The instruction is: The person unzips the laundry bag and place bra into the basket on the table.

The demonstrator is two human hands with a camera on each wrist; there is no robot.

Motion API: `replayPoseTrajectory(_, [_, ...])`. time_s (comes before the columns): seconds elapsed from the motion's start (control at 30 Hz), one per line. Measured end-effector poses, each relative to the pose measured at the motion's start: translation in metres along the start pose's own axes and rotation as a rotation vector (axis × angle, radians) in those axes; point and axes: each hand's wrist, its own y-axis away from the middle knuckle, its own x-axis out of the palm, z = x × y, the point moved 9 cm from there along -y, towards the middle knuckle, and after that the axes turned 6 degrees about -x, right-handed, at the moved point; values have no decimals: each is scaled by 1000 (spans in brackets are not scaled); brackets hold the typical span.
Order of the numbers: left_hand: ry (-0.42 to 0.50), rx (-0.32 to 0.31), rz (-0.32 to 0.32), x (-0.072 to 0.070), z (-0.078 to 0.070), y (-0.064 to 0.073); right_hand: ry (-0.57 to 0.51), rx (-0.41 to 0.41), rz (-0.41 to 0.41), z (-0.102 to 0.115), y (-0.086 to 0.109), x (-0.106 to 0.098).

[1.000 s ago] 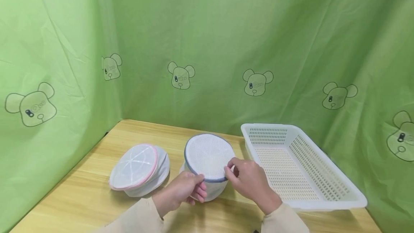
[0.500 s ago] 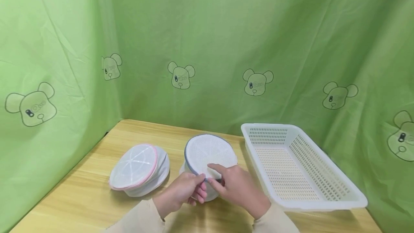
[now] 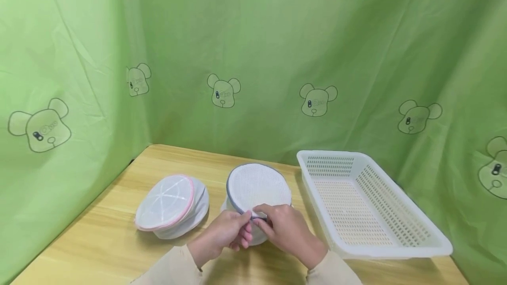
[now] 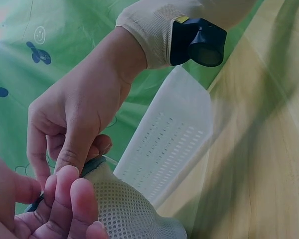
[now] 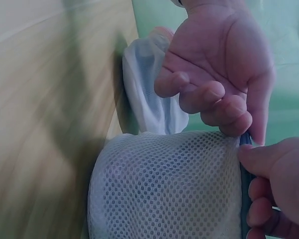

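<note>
A round white mesh laundry bag point(image 3: 257, 184) with a blue-grey edge stands mid-table. My left hand point(image 3: 225, 232) pinches that edge at the near side between thumb and index finger, its other fingers loosely curled. Right beside it, my right hand point(image 3: 288, 233) grips the same edge with thumb and curled fingers. In the right wrist view, the dark edging point(image 5: 245, 186) runs between both hands, above the honeycomb mesh wall point(image 5: 164, 184). Whether a zip pull lies under the fingers cannot be made out. Left of the hands lies a second, pink-edged mesh bag point(image 3: 165, 203), partly collapsed and tilted.
A white perforated plastic basket point(image 3: 396, 251) stands on the right of the wooden table point(image 3: 95, 245), close to my right forearm. Green fabric point(image 3: 269, 52) with bear prints hangs behind the table and along both sides.
My right hand has moved left along the near edge of the blue-edged bag, up to my left hand. Its raised index finger has curled down. The left hand keeps its pinch.
</note>
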Motion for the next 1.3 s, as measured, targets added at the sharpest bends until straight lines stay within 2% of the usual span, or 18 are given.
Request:
replayPoseTrajectory(0.37, [29,13,-27,-13,4,-1,2,-53,-78,1,3,-5])
replayPoseTrajectory(0.63, [109,24,-45,-22,6,1,11,-66,-93,-2,5,-5])
replayPoseTrajectory(0.93, [181,49,23,-17,8,7,11,-101,-123,-4,9,-7])
replayPoseTrajectory(1.3, [241,72,8,-15,4,15,-13,-121,-118,-6,12,-9])
